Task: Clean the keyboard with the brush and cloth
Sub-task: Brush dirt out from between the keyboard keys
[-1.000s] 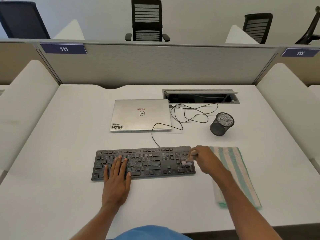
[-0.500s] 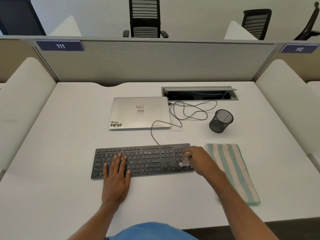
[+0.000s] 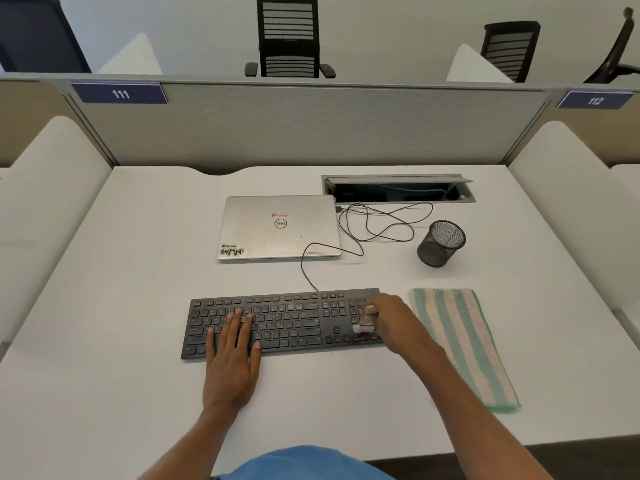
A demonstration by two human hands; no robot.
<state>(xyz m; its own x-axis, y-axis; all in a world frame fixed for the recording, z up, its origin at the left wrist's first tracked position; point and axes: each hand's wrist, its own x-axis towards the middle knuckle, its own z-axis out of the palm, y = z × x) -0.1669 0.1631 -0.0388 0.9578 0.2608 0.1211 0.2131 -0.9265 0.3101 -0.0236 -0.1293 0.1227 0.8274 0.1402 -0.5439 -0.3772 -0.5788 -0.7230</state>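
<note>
A black keyboard (image 3: 287,320) lies across the middle of the white desk. My left hand (image 3: 232,355) rests flat on its left half, fingers spread over the keys. My right hand (image 3: 394,323) is closed around a small brush (image 3: 364,325) whose pale bristle end touches the number pad at the keyboard's right end. A folded cloth (image 3: 460,344) with green and cream stripes lies just right of the keyboard, beside my right forearm.
A closed silver laptop (image 3: 278,228) sits behind the keyboard, with a loose black cable (image 3: 377,225) looping toward an open cable hatch (image 3: 398,188). A black mesh pen cup (image 3: 441,243) lies tipped behind the cloth. Grey partition and white side dividers enclose the desk.
My right hand has shifted the brush slightly over the number pad. The left hand stays in place on the keys. The camera view moved a little.
</note>
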